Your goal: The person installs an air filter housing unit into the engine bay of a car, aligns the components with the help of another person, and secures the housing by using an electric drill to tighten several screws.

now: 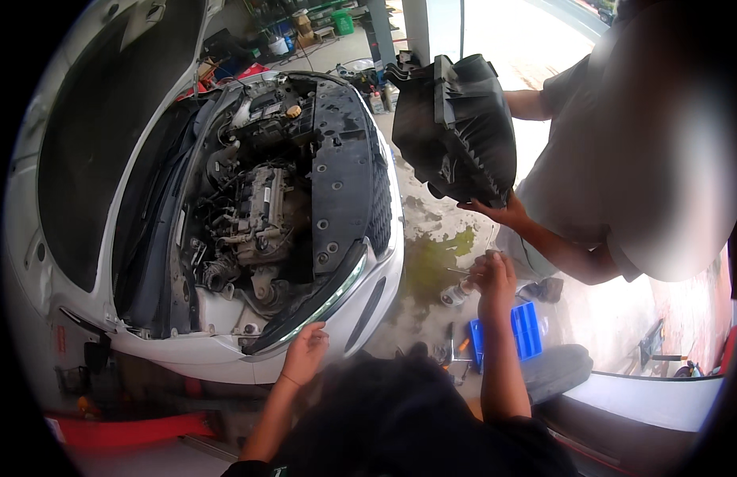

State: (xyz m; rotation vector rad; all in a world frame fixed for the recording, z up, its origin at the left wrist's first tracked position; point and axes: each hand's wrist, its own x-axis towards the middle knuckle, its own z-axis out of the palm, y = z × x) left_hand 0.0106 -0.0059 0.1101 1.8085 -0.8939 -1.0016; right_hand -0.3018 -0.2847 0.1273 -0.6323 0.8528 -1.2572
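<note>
The white car [225, 350] fills the left of the scene, its hood [106, 135] propped up on the far left, matte dark lining on the underside. The open engine bay [257, 215] holds a grey metal engine block, black hoses and a small yellow cap toward the far end; a black plastic panel with a row of round holes runs along the front edge above the grille.

To the right, another person in a light shirt [655, 143] holds a big black plastic housing [456, 127], ribbed and boxy, up in the air with one hand under its near corner.

The concrete floor [432, 246] between us has a dark wet stain with a greenish patch. On it, near me, sits a blue plastic tray [527, 330] with ribbed compartments; I can't make out what lies in them. Just left of it lie a few hand tools, one with an orange handle [462, 345].

My left hand [306, 354] rests with loosely curled fingers on the car's front edge, just below the headlight [328, 302], gripping nothing. My right hand [493, 274] is raised well apart from the car, fingers closed around a thin metal rod-like tool [462, 271], just below the housing.
</note>
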